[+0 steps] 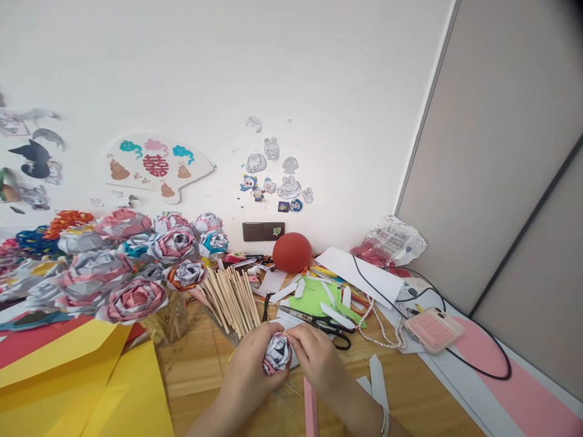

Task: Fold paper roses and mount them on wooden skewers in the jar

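A paper flower, white-grey with pink at its lower edge, sits in my left hand. The fingers and thumb of that hand curl around its left side and underside. From the right, my right hand pinches the flower's upper right edge between thumb and fingertips. Just below the hands, a pink paper strip lies on the wooden table. Right behind them are black-handled scissors.
Many finished paper flowers crowd the left, above yellow paper. Wooden sticks, green paper and a red balloon stand behind. On the right are a pearl string, a phone, a black cable and paper strips.
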`<state>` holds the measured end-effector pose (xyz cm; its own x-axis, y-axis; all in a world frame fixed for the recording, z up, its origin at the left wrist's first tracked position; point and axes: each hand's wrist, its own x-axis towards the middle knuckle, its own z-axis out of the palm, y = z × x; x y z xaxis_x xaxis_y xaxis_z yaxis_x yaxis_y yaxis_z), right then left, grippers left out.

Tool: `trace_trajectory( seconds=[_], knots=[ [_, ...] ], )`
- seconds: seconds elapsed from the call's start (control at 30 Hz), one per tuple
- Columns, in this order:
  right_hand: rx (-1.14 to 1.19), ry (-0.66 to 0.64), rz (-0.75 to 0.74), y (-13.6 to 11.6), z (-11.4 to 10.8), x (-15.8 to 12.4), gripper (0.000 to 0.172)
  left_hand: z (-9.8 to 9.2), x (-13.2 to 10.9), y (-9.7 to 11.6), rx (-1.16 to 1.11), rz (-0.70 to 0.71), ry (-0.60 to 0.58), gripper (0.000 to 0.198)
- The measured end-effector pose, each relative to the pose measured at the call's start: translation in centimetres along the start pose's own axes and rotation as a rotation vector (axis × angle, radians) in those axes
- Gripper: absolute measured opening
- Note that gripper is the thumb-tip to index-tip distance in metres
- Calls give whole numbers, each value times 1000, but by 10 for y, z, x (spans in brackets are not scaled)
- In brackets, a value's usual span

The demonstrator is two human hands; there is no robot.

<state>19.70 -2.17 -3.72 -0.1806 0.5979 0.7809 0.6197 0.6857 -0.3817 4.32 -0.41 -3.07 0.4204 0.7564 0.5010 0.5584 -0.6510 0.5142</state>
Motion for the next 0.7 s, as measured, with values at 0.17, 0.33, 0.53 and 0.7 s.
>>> trace_trajectory(
  seconds=[0.17,0.33,0.53,0.7],
  knots=[
    [307,-7,160,0,0,6,13,-3,2,2,-24,4,10,38],
    [762,-41,455,1,0,12,21,-7,0,5,-13,43,15,37],
    [783,-192,545,0,-6,11,25,-10,-1,9,29,94,10,36],
    [201,-91,269,-5,-10,10,13,-7,-1,5,22,71,35,39]
  ],
)
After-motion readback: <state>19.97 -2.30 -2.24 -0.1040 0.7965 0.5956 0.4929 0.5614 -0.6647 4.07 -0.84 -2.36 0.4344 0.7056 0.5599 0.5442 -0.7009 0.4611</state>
